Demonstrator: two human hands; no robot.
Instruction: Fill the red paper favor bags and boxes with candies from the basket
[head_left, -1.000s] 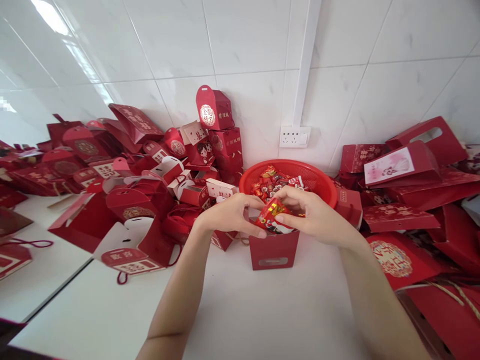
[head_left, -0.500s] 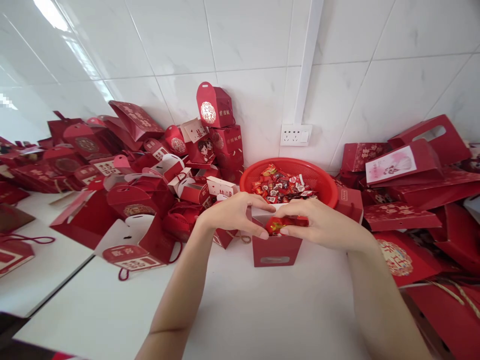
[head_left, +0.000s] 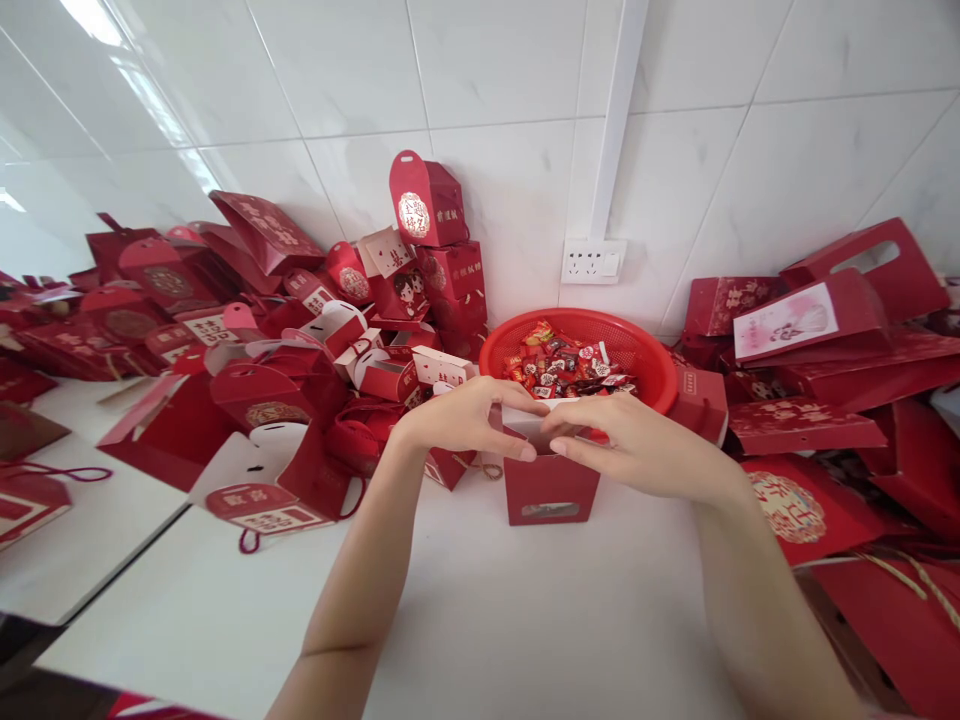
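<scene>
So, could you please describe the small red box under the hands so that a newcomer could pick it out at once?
Find the round red basket of wrapped sweets below the wall socket. Directly in front of it, on the white counter, stands the small red box, with the left hand and right hand at its open top. Unlike the piled boxes around, it stands alone and upright.
</scene>
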